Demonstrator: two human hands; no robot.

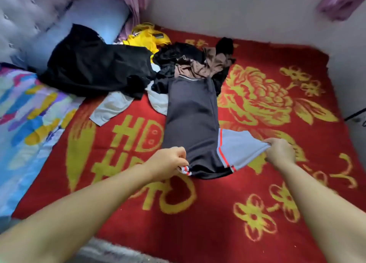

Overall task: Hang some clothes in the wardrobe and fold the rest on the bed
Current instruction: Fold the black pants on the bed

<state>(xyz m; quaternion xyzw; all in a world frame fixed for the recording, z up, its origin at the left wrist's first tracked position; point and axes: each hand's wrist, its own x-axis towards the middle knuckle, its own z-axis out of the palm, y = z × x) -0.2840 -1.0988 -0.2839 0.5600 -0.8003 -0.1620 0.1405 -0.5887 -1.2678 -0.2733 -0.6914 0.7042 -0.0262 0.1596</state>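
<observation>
Dark shirt (191,122) laid lengthwise mid-bed (257,213), pile (122,64) at 11 o'clock. Left hand (168,161) pinching the striped cuff at its 7 o'clock corner; right hand (280,150) gripping the grey sleeve (240,147) pulled toward 3 o'clock. Probably soft, light, limp, somewhat slippery: best taken at corners and sleeve ends, smoothed flat before folding.

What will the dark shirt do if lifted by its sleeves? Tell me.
The dark shirt would likely sag: its grey sleeve drapes from the right hand. It probably feels light, since pinches by both hands, left hand included, hold it.
</observation>
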